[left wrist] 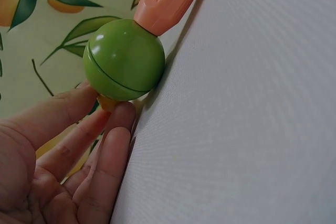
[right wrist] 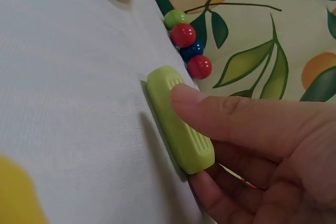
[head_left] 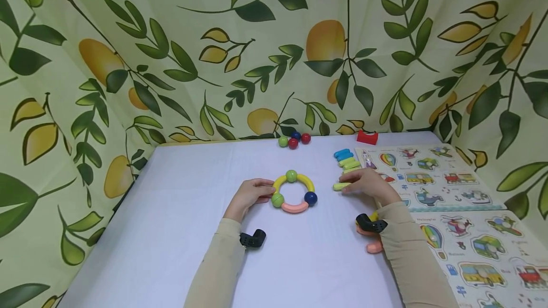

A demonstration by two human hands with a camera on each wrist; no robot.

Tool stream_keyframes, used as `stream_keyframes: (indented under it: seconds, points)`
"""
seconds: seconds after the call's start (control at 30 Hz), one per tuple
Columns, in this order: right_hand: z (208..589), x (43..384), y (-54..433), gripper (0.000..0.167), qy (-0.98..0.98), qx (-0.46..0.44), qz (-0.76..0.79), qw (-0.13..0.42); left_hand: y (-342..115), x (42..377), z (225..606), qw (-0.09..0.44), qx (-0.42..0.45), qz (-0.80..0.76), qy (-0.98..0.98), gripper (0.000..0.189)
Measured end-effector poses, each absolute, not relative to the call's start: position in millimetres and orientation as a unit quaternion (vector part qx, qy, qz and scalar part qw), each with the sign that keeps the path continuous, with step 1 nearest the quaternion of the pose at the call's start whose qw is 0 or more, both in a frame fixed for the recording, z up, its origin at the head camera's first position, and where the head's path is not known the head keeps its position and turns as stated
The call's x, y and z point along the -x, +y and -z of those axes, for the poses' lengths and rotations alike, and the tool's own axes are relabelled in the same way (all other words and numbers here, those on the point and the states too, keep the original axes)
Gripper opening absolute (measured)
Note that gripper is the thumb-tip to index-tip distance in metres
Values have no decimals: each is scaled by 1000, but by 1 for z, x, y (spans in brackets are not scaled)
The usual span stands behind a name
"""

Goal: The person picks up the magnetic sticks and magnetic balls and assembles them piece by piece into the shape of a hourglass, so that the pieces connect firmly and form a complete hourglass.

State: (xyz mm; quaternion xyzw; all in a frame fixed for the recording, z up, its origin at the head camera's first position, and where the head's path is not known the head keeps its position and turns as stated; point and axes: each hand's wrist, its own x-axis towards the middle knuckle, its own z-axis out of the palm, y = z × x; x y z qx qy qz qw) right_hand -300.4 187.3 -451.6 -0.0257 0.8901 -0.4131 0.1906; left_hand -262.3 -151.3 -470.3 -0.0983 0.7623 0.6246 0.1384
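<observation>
On the white table lies a ring (head_left: 305,180) of curved yellow and pink rods joined by two green balls and a dark blue ball. My left hand (head_left: 249,197) pinches the ring at its left side, by the lower green ball (left wrist: 125,59). Seen from the left wrist, the fingertips meet a yellow rod just behind that ball, mostly hidden. To the right of the ring, my right hand (head_left: 369,184) holds a light green curved rod (right wrist: 177,121) between thumb and fingers, close over the table.
Loose balls (head_left: 293,143) in green, red and blue sit at the back edge. Blue rods (head_left: 342,154) and more light green rods lie beyond my right hand. Pink rods (head_left: 374,247) are partly under the right wrist. Picture boards (head_left: 471,203) and a red block (head_left: 367,137) are at the right.
</observation>
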Motion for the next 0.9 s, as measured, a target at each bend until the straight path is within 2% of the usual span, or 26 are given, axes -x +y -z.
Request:
stream_keyframes:
  seconds: [0.4,0.57,0.9]
  points:
    - [441,292,171,33,908,48,364,200,-153,263,471,135,101,-623,764,32]
    - [436,292,148,34,886,77,427,165,-152,261,471,135,105,-623,763,32]
    - [431,299,84,34,817,44,561,127,-151,263,470,137,113,-624,761,31]
